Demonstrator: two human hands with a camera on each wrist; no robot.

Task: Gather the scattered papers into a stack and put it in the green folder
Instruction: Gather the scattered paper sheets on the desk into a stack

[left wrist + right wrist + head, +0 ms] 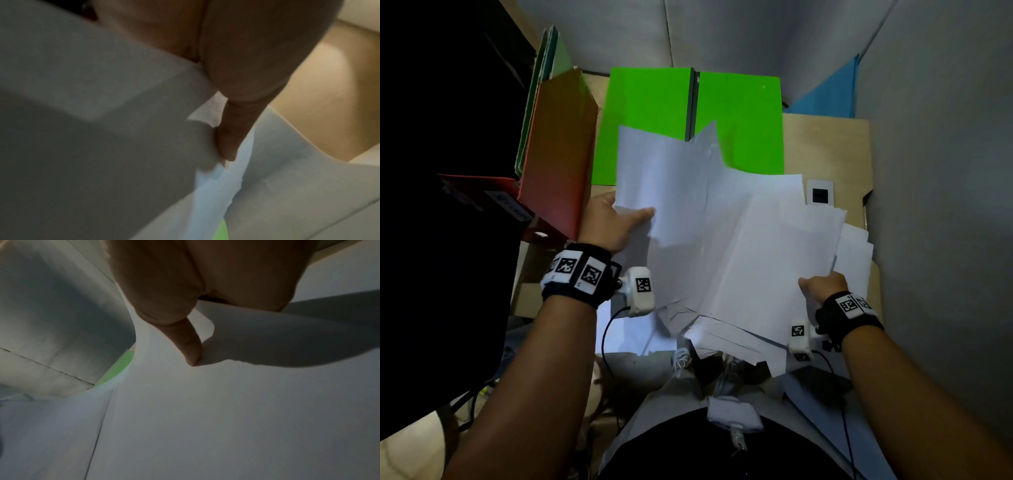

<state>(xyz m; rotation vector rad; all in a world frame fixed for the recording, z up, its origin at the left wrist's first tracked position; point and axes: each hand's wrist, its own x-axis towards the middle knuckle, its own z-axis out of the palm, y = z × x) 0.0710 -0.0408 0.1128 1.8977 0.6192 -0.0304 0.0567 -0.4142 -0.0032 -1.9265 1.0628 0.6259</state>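
A loose, fanned bundle of white papers is lifted above the desk, its sheets splayed at different angles. My left hand grips the bundle's left edge, thumb on top; the left wrist view shows the thumb pressed into the papers. My right hand holds the lower right corner, and its thumb lies on the top sheet. The green folder lies open and flat at the back of the desk, partly hidden by the papers.
An orange folder leans at the left beside other upright folders. A blue folder stands at the back right. The wooden desk carries a small white card with a black square. Grey walls close in on the right.
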